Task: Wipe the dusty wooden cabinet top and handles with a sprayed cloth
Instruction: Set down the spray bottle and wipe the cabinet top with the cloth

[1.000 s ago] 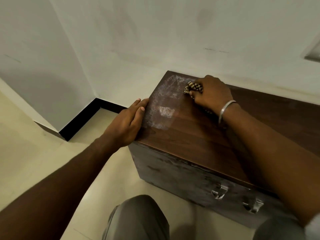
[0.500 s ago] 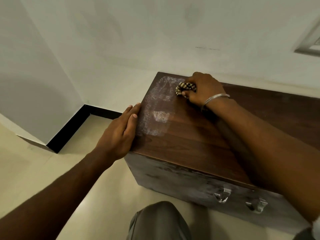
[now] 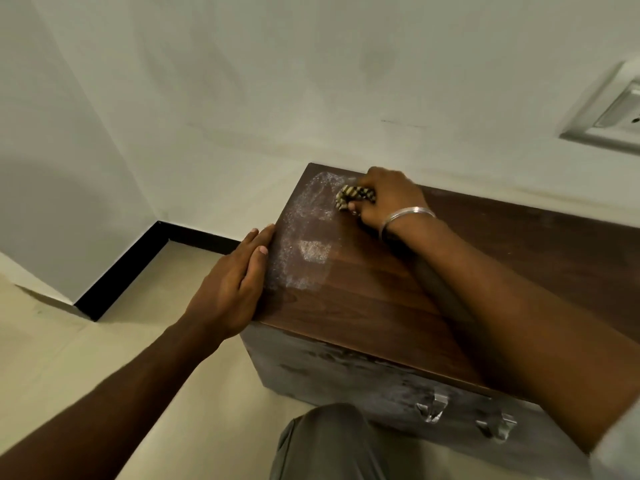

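The right hand (image 3: 384,199) is closed around a bunched checked cloth (image 3: 355,197), knuckles up, pressing it down on the cabinet top (image 3: 398,289) at the far left corner, roughly twelve o'clock from the wearer. Balling the cloth this way probably gives a firm pad to scrub with, and the bent wrist puts weight over it. A metal bangle (image 3: 405,218) sits on that wrist.

The left hand (image 3: 230,282) holds nothing: it lies flat and open, fingers together, along the left edge of the top at about ten o'clock, thumb touching the wood. It looks placed to steady the body during the reach to the back.

Between the two hands lies a pale dust patch (image 3: 304,237), running from the cloth's nine o'clock side toward the near left edge, with a denser square in the middle. The wood at three and six o'clock of the patch shows dark and clean, so the top seems partly done, this strip remaining.

On the dusty cabinet front, at five o'clock, two metal handles (image 3: 431,408) look untouched. A wall socket (image 3: 613,116) sits at two o'clock.
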